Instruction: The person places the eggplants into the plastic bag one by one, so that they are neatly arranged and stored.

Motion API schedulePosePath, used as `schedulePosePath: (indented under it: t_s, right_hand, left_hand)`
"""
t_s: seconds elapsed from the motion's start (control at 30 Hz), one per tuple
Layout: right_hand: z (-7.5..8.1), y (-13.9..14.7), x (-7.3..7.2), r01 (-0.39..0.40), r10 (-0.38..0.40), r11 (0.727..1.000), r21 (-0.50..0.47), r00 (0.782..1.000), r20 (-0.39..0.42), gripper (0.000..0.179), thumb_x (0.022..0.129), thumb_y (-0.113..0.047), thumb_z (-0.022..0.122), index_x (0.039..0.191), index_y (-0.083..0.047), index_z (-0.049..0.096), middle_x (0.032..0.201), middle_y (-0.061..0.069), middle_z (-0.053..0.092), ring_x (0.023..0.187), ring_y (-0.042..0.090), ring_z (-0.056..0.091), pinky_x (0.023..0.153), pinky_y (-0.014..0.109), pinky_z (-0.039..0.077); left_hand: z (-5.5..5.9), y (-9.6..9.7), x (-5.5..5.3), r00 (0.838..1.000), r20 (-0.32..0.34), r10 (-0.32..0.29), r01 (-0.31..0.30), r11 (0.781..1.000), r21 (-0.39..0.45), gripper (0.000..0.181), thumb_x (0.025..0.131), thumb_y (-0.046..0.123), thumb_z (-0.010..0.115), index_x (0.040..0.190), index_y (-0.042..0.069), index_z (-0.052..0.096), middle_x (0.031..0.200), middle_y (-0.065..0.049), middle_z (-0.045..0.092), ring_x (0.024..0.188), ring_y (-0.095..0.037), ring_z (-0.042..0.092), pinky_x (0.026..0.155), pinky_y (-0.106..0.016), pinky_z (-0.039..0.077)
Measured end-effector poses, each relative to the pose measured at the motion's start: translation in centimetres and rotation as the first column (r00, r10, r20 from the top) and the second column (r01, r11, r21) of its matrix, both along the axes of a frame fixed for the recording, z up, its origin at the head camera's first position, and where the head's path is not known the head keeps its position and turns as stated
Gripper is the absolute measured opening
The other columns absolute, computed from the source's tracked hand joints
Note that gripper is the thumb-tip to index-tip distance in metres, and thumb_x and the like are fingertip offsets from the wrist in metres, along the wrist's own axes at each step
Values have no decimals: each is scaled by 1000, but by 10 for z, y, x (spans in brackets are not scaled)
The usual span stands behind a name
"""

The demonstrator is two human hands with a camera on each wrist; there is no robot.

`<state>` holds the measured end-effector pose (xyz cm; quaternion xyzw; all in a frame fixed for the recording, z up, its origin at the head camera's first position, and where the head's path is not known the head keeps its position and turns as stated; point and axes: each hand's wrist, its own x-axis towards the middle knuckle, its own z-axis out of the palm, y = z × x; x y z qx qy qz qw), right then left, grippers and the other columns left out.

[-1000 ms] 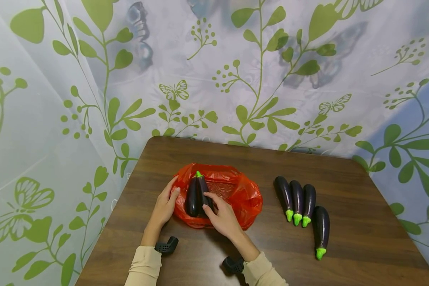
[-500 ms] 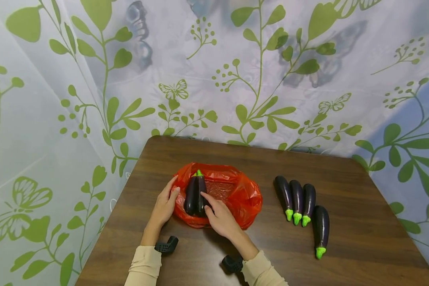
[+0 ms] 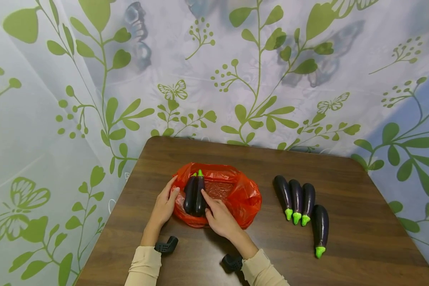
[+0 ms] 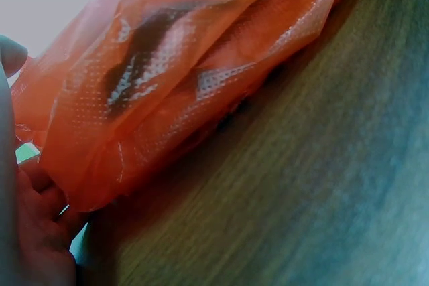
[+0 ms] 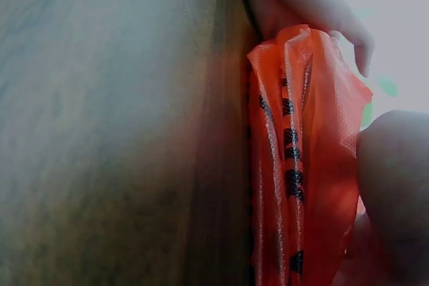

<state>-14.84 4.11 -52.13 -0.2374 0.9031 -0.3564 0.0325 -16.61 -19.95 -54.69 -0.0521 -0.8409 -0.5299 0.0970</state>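
Note:
A red plastic bag [image 3: 248,198] lies spread with its mouth up on the table's left half. Two dark purple eggplants [image 3: 190,195] sit side by side in its left part, green stem ends pointing away from me. My left hand [image 3: 165,201] holds the bag's left edge, the thumb over the rim; in the left wrist view its fingers [image 4: 50,199] lie against the red plastic. My right hand [image 3: 219,216] reaches over the near rim, its extended index finger touching the right eggplant. The right wrist view shows the bag's folded side [image 5: 291,152], but the eggplants are hidden there.
Several more eggplants [image 3: 297,200] lie on the right of the brown wooden table [image 3: 361,222], green ends toward me; one [image 3: 320,230] sits nearer the front. A patterned cloth backdrop [image 3: 214,79] hangs behind the table and on its left.
My right index finger has pushed against the eggplants in the bag. They have shifted slightly left and both green ends now show. The left hand has stayed at the bag's edge.

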Motion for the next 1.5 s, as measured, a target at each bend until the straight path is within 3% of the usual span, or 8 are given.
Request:
schedulePosePath:
  t_s: [0.13,0.5,0.7,0.97,1.23,1.37,1.5]
  right_hand:
    - [3,1,0,25,-25,1000,-2,1000,-3,67,101,-13,58,163,-13,32,141,19,62,131,37,56,111,56,45]
    - [24,15,-3,109,-105,993,35,988,-111,59,100,-17,63,154,-3,45,158,20,46,146,40,41,119,58,35]
    - [36,27,-7,169,-163,985,11,963,-215,57,99,-15,64,152,-1,48,157,21,47,145,40,43,118,56,38]
    - [48,56,-13,253,-264,965,-76,921,-286,54,98,-10,64,150,-2,51,152,16,54,142,35,48,116,55,41]
    - [43,83,-22,307,-328,945,-116,878,-350,50,96,-6,65,145,1,56,145,19,59,137,38,52,114,56,42]
    - [36,92,-28,327,-344,939,-108,879,-329,49,96,-6,65,144,0,56,144,21,60,136,39,53,114,57,42]
    - [28,99,-32,335,-346,938,-89,897,-274,49,97,-8,63,146,-1,55,145,21,58,137,40,51,115,58,40]
  left_hand:
    - [-1,0,0,1000,-4,-2,3,1000,2,51,109,35,49,157,17,42,158,-17,46,146,-41,44,120,-61,30]
    - [-1,0,-1,1000,7,2,-2,1000,6,51,110,34,48,157,18,42,159,-17,46,146,-40,43,121,-61,30]
    - [1,0,0,1000,14,-2,2,1000,6,52,109,35,48,157,17,42,159,-17,46,146,-40,43,120,-61,30]
    - [1,-1,0,1000,16,-4,4,1000,-5,52,110,37,47,158,18,41,160,-16,45,146,-41,43,120,-62,30]
    - [1,-1,0,1000,15,-9,9,1000,-7,53,110,38,46,159,19,40,160,-16,44,146,-41,43,120,-63,30]
    - [2,-1,1,1000,25,-7,7,1000,-5,53,110,38,47,158,18,40,159,-17,45,146,-41,43,120,-62,30]
    - [3,-1,1,999,32,-2,2,1000,-3,52,110,38,47,158,19,41,159,-17,45,146,-40,43,120,-62,30]
